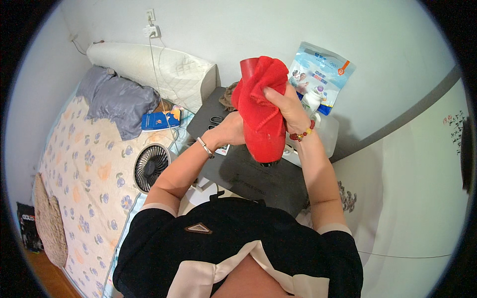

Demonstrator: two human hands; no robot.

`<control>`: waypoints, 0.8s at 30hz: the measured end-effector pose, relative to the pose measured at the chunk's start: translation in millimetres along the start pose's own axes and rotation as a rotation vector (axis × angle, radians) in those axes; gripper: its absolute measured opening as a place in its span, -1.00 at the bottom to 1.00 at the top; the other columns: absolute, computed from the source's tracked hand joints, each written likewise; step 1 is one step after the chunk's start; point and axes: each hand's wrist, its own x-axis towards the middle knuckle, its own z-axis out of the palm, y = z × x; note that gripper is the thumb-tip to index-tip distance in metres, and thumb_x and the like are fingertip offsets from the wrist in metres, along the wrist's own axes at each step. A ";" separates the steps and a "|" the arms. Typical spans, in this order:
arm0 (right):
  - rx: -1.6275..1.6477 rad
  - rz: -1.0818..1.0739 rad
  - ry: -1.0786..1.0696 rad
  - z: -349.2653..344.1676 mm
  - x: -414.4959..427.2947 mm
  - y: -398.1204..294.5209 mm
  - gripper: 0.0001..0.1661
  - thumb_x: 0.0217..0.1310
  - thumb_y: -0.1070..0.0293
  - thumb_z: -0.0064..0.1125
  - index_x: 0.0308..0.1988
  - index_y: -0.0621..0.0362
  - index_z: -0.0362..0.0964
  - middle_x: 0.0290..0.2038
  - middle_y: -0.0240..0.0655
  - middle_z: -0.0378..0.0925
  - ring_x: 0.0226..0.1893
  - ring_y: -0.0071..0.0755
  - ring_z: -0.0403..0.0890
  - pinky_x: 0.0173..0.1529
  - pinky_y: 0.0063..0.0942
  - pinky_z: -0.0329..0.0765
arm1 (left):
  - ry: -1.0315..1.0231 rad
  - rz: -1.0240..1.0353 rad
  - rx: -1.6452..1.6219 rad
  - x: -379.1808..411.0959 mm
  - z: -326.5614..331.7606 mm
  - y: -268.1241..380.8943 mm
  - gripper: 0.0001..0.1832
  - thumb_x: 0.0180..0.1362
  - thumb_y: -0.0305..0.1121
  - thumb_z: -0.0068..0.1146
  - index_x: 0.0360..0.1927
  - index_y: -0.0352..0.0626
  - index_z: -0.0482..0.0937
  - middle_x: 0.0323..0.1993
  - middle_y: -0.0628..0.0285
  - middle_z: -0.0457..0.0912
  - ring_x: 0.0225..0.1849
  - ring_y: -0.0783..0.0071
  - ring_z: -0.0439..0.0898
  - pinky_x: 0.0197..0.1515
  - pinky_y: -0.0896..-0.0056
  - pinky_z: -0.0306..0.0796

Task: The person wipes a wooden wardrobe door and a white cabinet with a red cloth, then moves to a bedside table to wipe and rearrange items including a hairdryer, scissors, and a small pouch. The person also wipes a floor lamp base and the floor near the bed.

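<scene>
Above the dark tabletop (257, 178), a red, rounded appliance (262, 145) that looks like a hair dryer is held up, tilted, its tube-like end at the top and a black end at the bottom. My left hand (234, 128) grips it from the left side, the fingers hidden behind it. A red cloth (261, 93) covers its middle and upper part. My right hand (292, 108) presses this cloth against it, thumb on top and fingers mostly hidden. Black-handled scissors (215, 121) lie on the table just left of my left wrist.
Behind my right hand stand a white bottle (313, 100) and a blue-white pouch (322, 67) against the wall. A brown cloth (227, 97) lies at the table's back. Left are a round fan (151, 167), a hanging cable and a bed (89, 178) with a blue book (161, 120).
</scene>
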 end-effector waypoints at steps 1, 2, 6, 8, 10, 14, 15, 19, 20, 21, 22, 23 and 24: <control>-0.024 -0.010 0.029 0.0 4.0 1.3 -0.46 0.23 0.31 0.22 0.15 0.22 0.27 0.04 -0.31 0.49 0.02 -0.46 0.52 0.13 -0.41 0.46 | 0.024 0.016 0.041 1.4 1.9 -1.8 -0.53 -0.04 -0.22 0.34 -0.05 -0.14 0.52 -0.16 -0.01 0.63 -0.13 0.01 0.61 -0.13 0.16 0.50; -0.046 -0.019 0.057 -1.3 9.1 2.3 -0.48 0.24 0.30 0.22 0.14 0.23 0.29 0.03 -0.32 0.50 0.00 -0.47 0.53 0.11 -0.42 0.47 | 0.022 0.000 0.096 0.5 3.4 -4.5 -0.56 -0.05 -0.22 0.34 -0.09 -0.15 0.54 -0.23 0.00 0.64 -0.18 0.00 0.62 -0.17 0.14 0.50; -0.106 -0.057 0.275 -26.1 38.2 5.4 -0.62 0.27 0.23 0.21 -0.01 0.24 0.48 -0.12 -0.36 0.60 -0.15 -0.50 0.58 -0.02 -0.45 0.52 | 0.026 -0.148 0.261 2.5 10.4 -4.6 -0.65 -0.07 -0.18 0.34 -0.26 -0.16 0.60 -0.49 0.02 0.63 -0.38 -0.05 0.63 -0.30 0.09 0.51; -0.076 -0.077 0.408 -44.8 42.6 -6.0 -0.68 0.28 0.24 0.20 -0.07 0.21 0.54 -0.15 -0.34 0.62 -0.17 -0.47 0.61 -0.06 -0.43 0.54 | 0.075 -0.269 0.309 9.6 13.6 0.0 -0.66 -0.08 -0.13 0.33 -0.33 -0.16 0.61 -0.57 0.03 0.62 -0.45 -0.05 0.63 -0.34 0.08 0.51; 0.088 -0.266 0.335 -56.8 42.0 -21.9 -0.63 0.30 0.26 0.17 0.01 0.26 0.45 -0.08 -0.27 0.60 -0.10 -0.42 0.63 -0.01 -0.39 0.57 | 0.176 -0.407 0.354 17.8 11.2 11.4 -0.66 -0.08 -0.08 0.33 -0.37 -0.13 0.62 -0.61 0.04 0.61 -0.49 -0.04 0.62 -0.36 0.07 0.50; -0.743 -0.392 0.067 -25.9 16.2 -34.4 -0.27 0.05 0.21 0.37 0.21 0.11 0.31 0.12 -0.13 0.47 0.11 -0.14 0.53 0.19 -0.16 0.46 | 0.307 -0.422 0.514 27.8 12.8 -2.7 -0.57 -0.07 -0.04 0.32 -0.20 -0.08 0.60 -0.43 0.03 0.61 -0.34 0.02 0.62 -0.25 0.10 0.49; -1.156 -0.623 0.099 -15.1 17.2 -20.4 -0.15 -0.11 0.18 0.44 0.24 -0.10 0.30 0.27 -0.08 0.30 0.25 0.03 0.34 0.28 0.01 0.31 | 0.360 -0.302 0.562 31.9 19.1 -11.5 -0.52 -0.06 -0.04 0.31 -0.09 -0.06 0.57 -0.27 0.02 0.60 -0.19 0.04 0.60 -0.13 0.12 0.47; -1.623 -0.584 0.106 -10.5 13.1 -8.3 -0.20 -0.15 0.25 0.39 0.19 -0.23 0.35 0.37 -0.19 0.13 0.34 0.13 0.13 0.30 0.15 0.20 | 0.381 -0.241 0.411 37.6 28.0 -27.6 -0.24 0.01 -0.01 0.29 0.30 0.05 0.33 0.26 0.09 0.43 0.28 0.15 0.41 0.25 0.18 0.32; -1.599 -0.574 0.078 -18.8 10.3 -6.9 -0.21 -0.15 0.28 0.38 0.18 -0.24 0.37 0.37 -0.21 0.13 0.35 0.13 0.11 0.30 0.17 0.19 | 0.401 -0.291 0.293 36.3 25.6 -26.4 -0.25 0.01 -0.01 0.29 0.29 0.04 0.34 0.24 0.10 0.45 0.26 0.16 0.44 0.23 0.18 0.34; -1.587 -0.591 0.068 -22.5 5.6 -4.6 -0.22 -0.16 0.32 0.36 0.17 -0.23 0.38 0.37 -0.22 0.14 0.35 0.14 0.11 0.31 0.14 0.19 | 0.424 -0.351 0.181 31.9 19.9 -24.4 -0.27 0.02 -0.02 0.30 0.28 0.03 0.36 0.22 0.11 0.47 0.23 0.17 0.47 0.21 0.17 0.36; -1.574 -0.609 0.052 -23.8 -2.4 -1.3 -0.23 -0.17 0.36 0.35 0.16 -0.23 0.39 0.36 -0.23 0.14 0.35 0.15 0.12 0.32 0.11 0.19 | 0.410 -0.359 0.433 31.2 14.1 -35.5 -0.26 -0.08 -0.04 0.33 0.21 -0.03 0.42 -0.11 0.06 0.66 -0.09 0.06 0.66 -0.10 0.15 0.53; -1.559 -0.626 0.036 -24.1 -10.2 3.4 -0.23 -0.18 0.41 0.33 0.15 -0.22 0.41 0.36 -0.24 0.15 0.35 0.16 0.12 0.33 0.08 0.18 | 0.397 -0.450 0.356 30.4 10.4 -45.1 -0.27 -0.08 -0.04 0.34 0.20 -0.04 0.42 -0.16 0.05 0.67 -0.13 0.06 0.67 -0.14 0.15 0.53; -1.494 -0.627 0.065 -27.2 -16.8 6.3 -0.24 -0.21 0.54 0.27 0.12 -0.12 0.43 0.35 -0.17 0.16 0.34 0.15 0.15 0.36 -0.04 0.19 | 0.387 -0.527 0.267 38.0 7.7 -46.9 -0.27 -0.09 -0.05 0.34 0.20 -0.05 0.43 -0.21 0.03 0.68 -0.16 0.06 0.68 -0.18 0.14 0.53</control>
